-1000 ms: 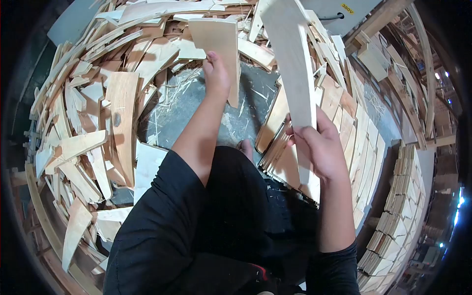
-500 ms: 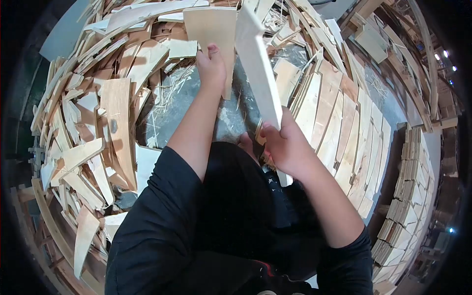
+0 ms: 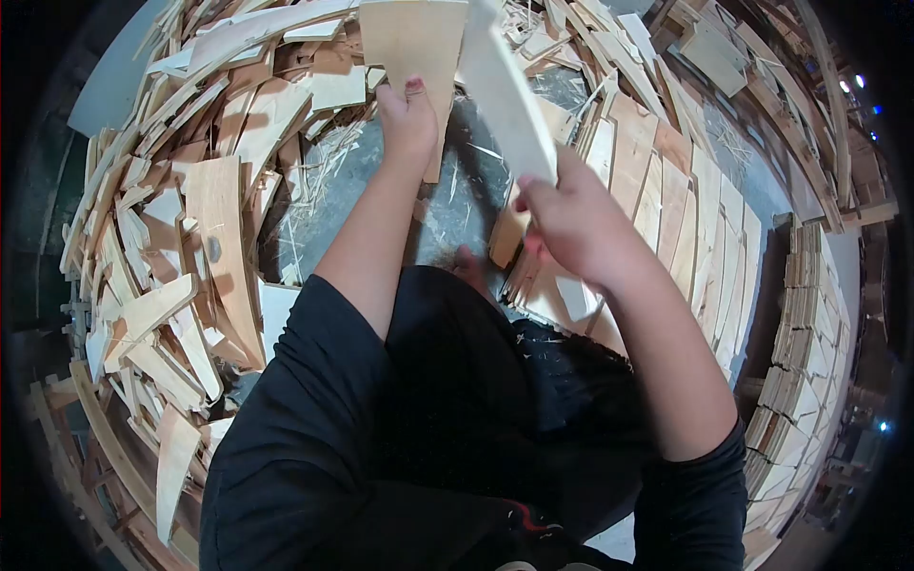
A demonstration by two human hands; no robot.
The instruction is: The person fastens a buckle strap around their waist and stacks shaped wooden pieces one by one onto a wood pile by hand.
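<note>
My left hand (image 3: 409, 124) grips a flat light wooden panel (image 3: 419, 38), its thumb lying on the panel's face and the narrow end pointing down. My right hand (image 3: 571, 214) is wrapped round the lower part of a long pale board (image 3: 505, 100), which stands up and leans left. The board's upper part is beside the panel's right edge; whether they touch I cannot tell. Under my right hand lies a small stack of wooden pieces (image 3: 552, 290) near my knee.
Loose wooden offcuts (image 3: 224, 238) are heaped at the left and along the top. Rows of shaped boards (image 3: 681, 209) lie at the right, with bundled wood stacks (image 3: 804, 333) beyond them. Grey floor (image 3: 333, 205) with splinters shows in the middle, and a bare foot (image 3: 468, 266) rests there.
The long board has tilted and moved left beside the panel, and my right hand has shifted up and left with it. My left hand and the panel are slightly higher in view.
</note>
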